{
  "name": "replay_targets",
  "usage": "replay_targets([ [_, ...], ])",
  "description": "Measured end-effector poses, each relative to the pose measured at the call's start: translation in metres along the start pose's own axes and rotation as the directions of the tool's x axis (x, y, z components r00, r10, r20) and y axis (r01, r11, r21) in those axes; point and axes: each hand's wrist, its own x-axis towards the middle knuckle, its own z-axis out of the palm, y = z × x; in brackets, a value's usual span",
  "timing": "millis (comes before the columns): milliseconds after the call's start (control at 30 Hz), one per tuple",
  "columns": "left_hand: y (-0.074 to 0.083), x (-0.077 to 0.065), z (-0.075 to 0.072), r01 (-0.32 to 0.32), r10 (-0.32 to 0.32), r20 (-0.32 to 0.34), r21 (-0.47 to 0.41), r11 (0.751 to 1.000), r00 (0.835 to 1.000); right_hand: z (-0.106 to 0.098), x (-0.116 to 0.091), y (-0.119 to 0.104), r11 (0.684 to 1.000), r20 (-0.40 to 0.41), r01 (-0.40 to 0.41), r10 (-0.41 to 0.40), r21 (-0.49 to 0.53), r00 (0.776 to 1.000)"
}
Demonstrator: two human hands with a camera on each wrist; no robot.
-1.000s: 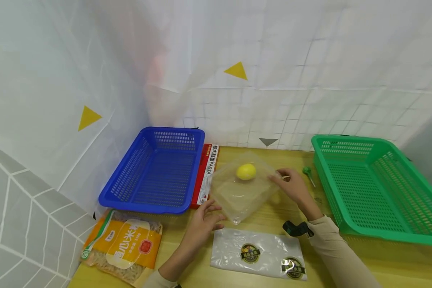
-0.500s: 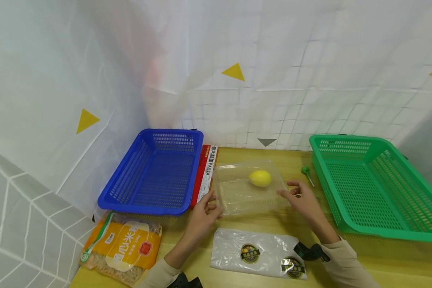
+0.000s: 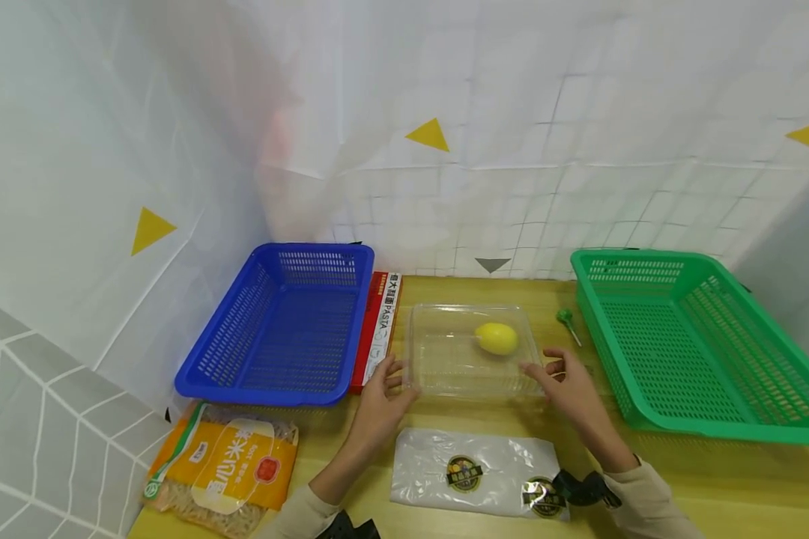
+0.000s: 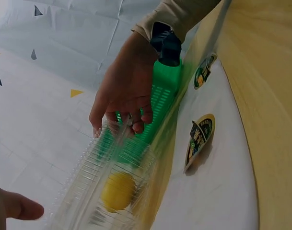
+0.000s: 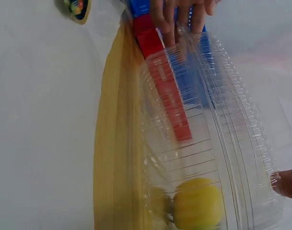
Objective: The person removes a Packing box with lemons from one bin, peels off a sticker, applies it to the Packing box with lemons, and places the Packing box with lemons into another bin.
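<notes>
A clear plastic clamshell box (image 3: 445, 367), lid down, lies level at the middle of the wooden table. Inside it, toward the right, a yellow lemon (image 3: 497, 339) shows through the plastic. My left hand (image 3: 380, 400) holds the box's near left corner, thumb in front and fingers along the side. At the right end, my right hand (image 3: 569, 389) grips the near corner; its thumb (image 5: 286, 183) touches the ribbed rim in the right wrist view. Just in front of the box lies a flat, printed clear plastic bag (image 3: 475, 473).
A blue basket (image 3: 270, 385) stands at left, with a red pasta box (image 3: 376, 329) beside it. An orange noodle bag (image 3: 222, 468) lies in front. At right are a green basket (image 3: 647, 412) and a small green-headed stick (image 3: 566, 320). White sheeting (image 3: 512, 97) hangs behind.
The box, tilted and raised a second ago, has come down level onto the table. Within it the lemon has moved to the right. Both hands have followed the box's ends.
</notes>
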Motion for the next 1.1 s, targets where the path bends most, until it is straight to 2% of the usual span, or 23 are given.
replay_targets([
  [67,0.002,-0.005,-0.002,-0.006,0.006,-0.027,0.016,1.0,1.0,-0.001,-0.008,-0.003,0.993,-0.106,0.096,-0.103,-0.069,0.989],
  [100,0.003,-0.008,-0.003,-0.014,0.015,-0.045,0.027,1.0,0.999,-0.001,-0.012,-0.005,0.982,-0.173,0.158,-0.174,-0.102,0.969],
  [133,0.005,-0.011,-0.004,-0.02,0.023,-0.068,0.05,0.999,0.997,-0.002,-0.017,-0.007,0.967,-0.241,0.219,-0.245,-0.13,0.939],
  [200,0.006,-0.019,-0.006,-0.06,0.072,-0.1,0.117,0.991,0.992,0.0,-0.029,-0.01,0.924,-0.339,0.34,-0.38,-0.172,0.861],
  [233,0.005,-0.024,-0.006,-0.088,0.105,-0.095,0.165,0.982,0.99,0.002,-0.035,-0.011,0.902,-0.342,0.4,-0.431,-0.161,0.835],
  [267,0.004,-0.028,-0.006,-0.123,0.14,-0.071,0.208,0.97,0.988,0.005,-0.04,-0.012,0.88,-0.323,0.453,-0.474,-0.142,0.819],
  [300,0.002,-0.031,-0.006,-0.166,0.179,-0.03,0.249,0.954,0.983,0.01,-0.046,-0.012,0.864,-0.281,0.489,-0.502,-0.119,0.818],
  [367,-0.002,-0.037,-0.003,-0.269,0.249,0.105,0.333,0.904,0.963,0.021,-0.057,-0.011,0.851,-0.142,0.523,-0.525,-0.052,0.839],
  [433,-0.007,-0.041,0.001,-0.378,0.294,0.259,0.389,0.84,0.92,0.034,-0.065,-0.008,0.851,0.022,0.525,-0.525,-0.004,0.851],
  [467,-0.01,-0.042,0.003,-0.423,0.304,0.325,0.414,0.806,0.896,0.039,-0.068,-0.006,0.85,0.095,0.526,-0.525,0.011,0.846],
  [533,-0.014,-0.044,0.008,-0.501,0.31,0.424,0.479,0.721,0.851,0.048,-0.071,0.0,0.839,0.198,0.543,-0.539,0.04,0.818],
  [567,-0.016,-0.045,0.01,-0.526,0.302,0.458,0.512,0.679,0.836,0.052,-0.072,0.004,0.824,0.231,0.566,-0.559,0.043,0.796],
  [633,-0.019,-0.047,0.013,-0.558,0.276,0.505,0.575,0.598,0.817,0.058,-0.072,0.011,0.783,0.278,0.62,-0.606,0.043,0.746],
  [667,-0.02,-0.048,0.014,-0.569,0.262,0.524,0.596,0.567,0.81,0.06,-0.072,0.014,0.757,0.289,0.652,-0.633,0.035,0.718],
  [733,-0.023,-0.049,0.016,-0.579,0.238,0.546,0.62,0.529,0.803,0.063,-0.071,0.019,0.713,0.306,0.701,-0.669,0.007,0.678],
  [800,-0.024,-0.05,0.016,-0.574,0.222,0.55,0.625,0.529,0.805,0.065,-0.071,0.023,0.686,0.321,0.728,-0.686,-0.016,0.653],
  [867,-0.026,-0.049,0.017,-0.565,0.217,0.545,0.626,0.537,0.81,0.067,-0.071,0.025,0.674,0.324,0.738,-0.692,-0.03,0.646],
  [1000,-0.029,-0.048,0.018,-0.539,0.223,0.522,0.597,0.594,0.824,0.069,-0.072,0.026,0.682,0.311,0.73,-0.685,-0.046,0.659],
  [1100,-0.032,-0.047,0.018,-0.54,0.245,0.52,0.55,0.637,0.818,0.069,-0.073,0.026,0.695,0.304,0.717,-0.674,-0.048,0.673],
])
